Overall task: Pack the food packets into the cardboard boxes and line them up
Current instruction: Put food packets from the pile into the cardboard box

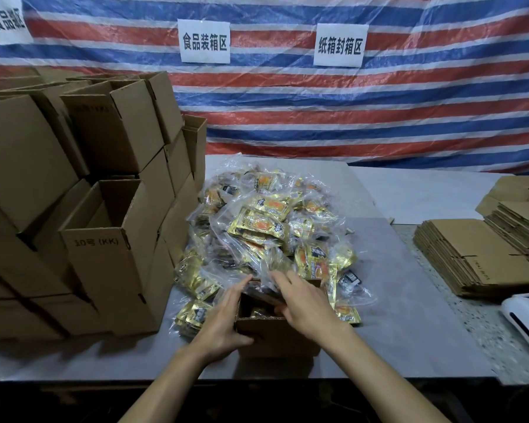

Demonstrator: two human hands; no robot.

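At the near edge of the grey table (pixel 409 300) stands a small cardboard box (pixel 275 340) with its top open. Inside it something dark is visible, probably packets, but the motion blur makes it unclear. Just behind the box, touching its far rim, lies a big heap of golden food packets (pixel 266 227), many of them inside clear plastic bags. On the left is a tall stack of open boxes (pixel 104 245). On the right are piles of flat cardboard (pixel 477 264) and, near them, a white device (pixel 526 322).

The left hand (pixel 226 319) lies against the left wall of the small box, the fingers almost straight and the thumb on the front wall. The right hand (pixel 303 303) is over the open top, fingers stretched forward to the clear plastic at the far rim. Its thumb bends under the palm, and I cannot tell if it pinches something.
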